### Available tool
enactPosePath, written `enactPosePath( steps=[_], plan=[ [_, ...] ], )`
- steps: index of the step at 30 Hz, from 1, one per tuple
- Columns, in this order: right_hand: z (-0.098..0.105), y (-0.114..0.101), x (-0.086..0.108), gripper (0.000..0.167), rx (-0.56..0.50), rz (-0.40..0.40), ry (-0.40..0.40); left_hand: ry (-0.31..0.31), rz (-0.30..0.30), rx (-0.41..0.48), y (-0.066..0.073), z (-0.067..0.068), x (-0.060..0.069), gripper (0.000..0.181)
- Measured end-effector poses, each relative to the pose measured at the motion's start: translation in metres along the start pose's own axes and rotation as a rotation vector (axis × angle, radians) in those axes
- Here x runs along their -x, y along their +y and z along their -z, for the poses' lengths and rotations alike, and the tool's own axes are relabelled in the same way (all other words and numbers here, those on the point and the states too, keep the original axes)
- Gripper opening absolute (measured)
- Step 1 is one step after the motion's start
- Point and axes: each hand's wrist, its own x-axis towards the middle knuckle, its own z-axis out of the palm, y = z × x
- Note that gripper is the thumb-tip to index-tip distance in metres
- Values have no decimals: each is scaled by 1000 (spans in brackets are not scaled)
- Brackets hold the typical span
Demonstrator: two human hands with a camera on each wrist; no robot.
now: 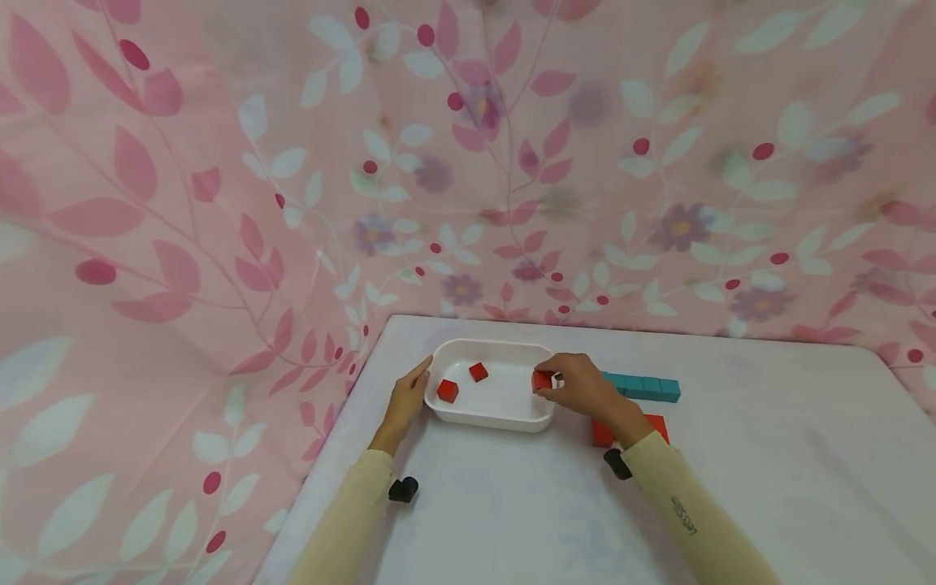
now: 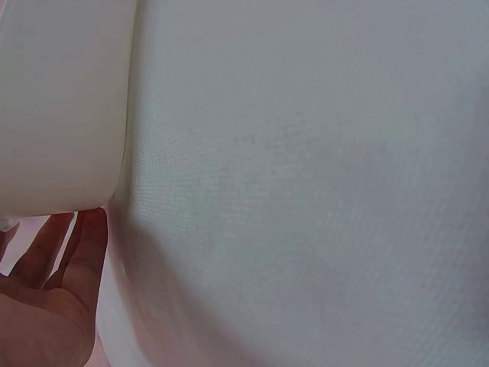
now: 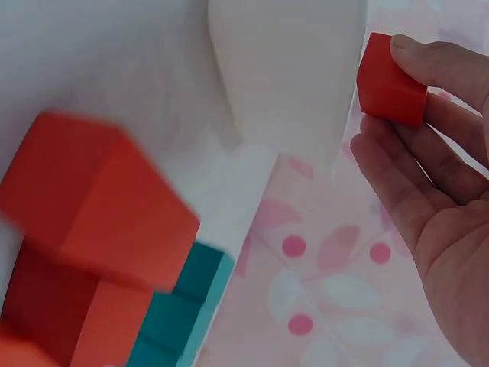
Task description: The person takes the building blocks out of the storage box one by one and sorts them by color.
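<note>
A white tray (image 1: pixel 486 420) holds a red cube (image 1: pixel 448 392) near its left end and another red cube (image 1: pixel 478 372) farther back. My left hand (image 1: pixel 405 405) rests against the tray's left end. In the left wrist view, its fingers (image 2: pixel 85 248) touch the outer wall, fairly straight. Over the tray's right end, my right hand (image 1: pixel 582 387) pinches a red block (image 1: pixel 541 381) between thumb and fingers. In the right wrist view this red block (image 3: pixel 390 80) is plainly seen between thumb and fingertips, beside the tray wall.
Right of the tray lies a row of teal cubes (image 1: pixel 643 387). Red blocks (image 1: pixel 656 424) sit in front of the row, partly hidden under my right forearm. The white table (image 1: pixel 497 504) meets a pink floral cloth (image 1: pixel 512 203) behind and at left.
</note>
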Motion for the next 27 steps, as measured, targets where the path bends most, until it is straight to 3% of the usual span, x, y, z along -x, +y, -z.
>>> enactPosePath(
  steps=[15, 22, 27],
  plan=[
    [43, 51, 64, 36, 71, -60, 102, 2, -11, -43, -1, 4, 2, 40],
    [60, 71, 95, 39, 109, -161, 84, 3, -17, -58, 2, 2, 1, 40],
    [67, 85, 115, 36, 144, -139, 101, 8, -13, -54, 3, 2, 2, 40]
  ],
)
